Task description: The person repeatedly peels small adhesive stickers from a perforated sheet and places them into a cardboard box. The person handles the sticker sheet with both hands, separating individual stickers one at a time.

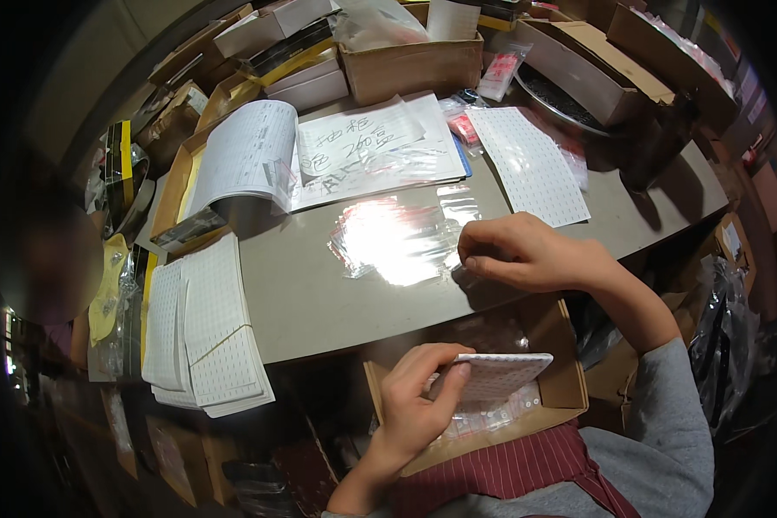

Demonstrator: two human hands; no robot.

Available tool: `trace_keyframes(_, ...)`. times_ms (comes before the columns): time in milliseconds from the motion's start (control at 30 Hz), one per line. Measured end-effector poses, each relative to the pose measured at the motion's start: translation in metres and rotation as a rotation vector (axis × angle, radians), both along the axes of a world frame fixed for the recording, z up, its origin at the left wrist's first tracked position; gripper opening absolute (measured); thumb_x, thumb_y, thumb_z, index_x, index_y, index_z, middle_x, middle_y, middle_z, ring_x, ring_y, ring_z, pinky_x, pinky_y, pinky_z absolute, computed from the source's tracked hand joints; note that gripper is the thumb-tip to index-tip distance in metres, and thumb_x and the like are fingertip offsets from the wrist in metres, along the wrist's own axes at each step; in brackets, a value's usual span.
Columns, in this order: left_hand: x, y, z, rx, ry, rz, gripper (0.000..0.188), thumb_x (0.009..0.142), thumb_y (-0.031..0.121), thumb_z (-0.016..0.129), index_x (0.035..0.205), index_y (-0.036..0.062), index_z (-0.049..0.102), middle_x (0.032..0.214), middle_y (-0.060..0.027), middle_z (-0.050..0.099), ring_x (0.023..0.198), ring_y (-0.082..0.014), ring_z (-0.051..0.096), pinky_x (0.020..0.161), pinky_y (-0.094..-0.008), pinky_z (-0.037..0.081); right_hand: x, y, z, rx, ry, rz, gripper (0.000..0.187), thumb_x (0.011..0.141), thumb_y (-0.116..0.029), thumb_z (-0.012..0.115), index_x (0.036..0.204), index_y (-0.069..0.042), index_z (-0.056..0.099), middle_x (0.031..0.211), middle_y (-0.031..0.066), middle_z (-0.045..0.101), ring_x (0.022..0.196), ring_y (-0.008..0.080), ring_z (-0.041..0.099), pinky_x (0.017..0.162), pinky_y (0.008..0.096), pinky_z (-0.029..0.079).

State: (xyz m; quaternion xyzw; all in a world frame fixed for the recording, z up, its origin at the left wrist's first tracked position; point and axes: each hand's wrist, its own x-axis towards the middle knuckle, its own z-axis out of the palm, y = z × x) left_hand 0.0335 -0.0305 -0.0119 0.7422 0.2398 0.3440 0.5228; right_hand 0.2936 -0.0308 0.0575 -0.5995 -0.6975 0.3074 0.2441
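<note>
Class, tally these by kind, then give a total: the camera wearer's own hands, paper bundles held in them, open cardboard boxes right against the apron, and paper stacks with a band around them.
Hands: 2 (left hand, right hand)
Held paper bundle: 1
Open cardboard box: 1
Banded paper stack: 1
Total: 5

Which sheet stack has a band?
The right stack on the table's left side: a band crosses it; none shows on its left neighbour or the pad in the left hand.

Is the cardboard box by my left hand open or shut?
Open: the cardboard box shows no lid across it, and clear plastic bags are visible inside.
</note>
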Motion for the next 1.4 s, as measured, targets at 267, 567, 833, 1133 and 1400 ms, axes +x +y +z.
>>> trace_keyframes(267,-0.007,-0.007,-0.011,-0.215,0.019,0.068,0.017,0.093,0.007,0.074,0.106,-0.0039,0.072,0.095,-0.0142,0.075,0.086,-0.0214,0.073,0.077,-0.0305,0.056,0.003,-0.002,0.0,-0.091,-0.044,0.032,0.024,0.094,-0.024,0.063,0.103,-0.001,0.065,0.079,0.0175,0.068,0.073,0.0324,0.067,0.071,0.0415,0.053)
trace_keyframes(567,-0.012,-0.013,-0.005,-0.308,-0.063,0.132,0.017,0.094,0.004,0.073,0.11,-0.0041,0.07,0.095,-0.0106,0.075,0.087,-0.0148,0.071,0.079,-0.0273,0.055,-0.017,-0.008,-0.013,0.058,-0.457,-0.092,0.029,0.089,-0.027,0.073,0.101,-0.004,0.062,0.073,0.0182,0.066,0.073,0.0414,0.067,0.065,0.048,0.051)
trace_keyframes(833,-0.031,-0.012,0.01,-0.337,-0.304,0.323,0.014,0.096,0.007,0.066,0.105,-0.0037,0.064,0.089,-0.003,0.066,0.077,-0.0055,0.058,0.071,-0.0196,0.044,0.007,-0.029,0.03,-0.211,-0.198,0.305,0.041,0.088,-0.039,0.081,0.101,-0.002,0.067,0.074,0.0126,0.068,0.068,0.0267,0.07,0.063,0.0378,0.051)
trace_keyframes(1133,-0.048,0.002,0.0,-0.446,-0.486,0.351,0.011,0.098,0.004,0.061,0.107,-0.0027,0.062,0.095,-0.0057,0.067,0.083,-0.009,0.06,0.08,-0.0228,0.047,0.101,-0.058,-0.01,0.361,-0.238,-0.59,0.036,0.095,-0.032,0.068,0.111,0.001,0.066,0.106,0.0156,0.067,0.098,0.0282,0.066,0.08,0.038,0.053)
trace_keyframes(1400,-0.017,-0.008,0.014,-0.364,-0.368,0.263,0.01,0.099,0.007,0.062,0.104,-0.0006,0.06,0.085,0.0022,0.056,0.069,-0.0023,0.044,0.065,-0.0183,0.033,0.156,-0.005,-0.026,0.238,-0.591,-0.673,0.067,0.091,-0.059,0.066,0.11,0.005,0.063,0.106,0.0253,0.067,0.105,0.0407,0.06,0.092,0.0485,0.048)
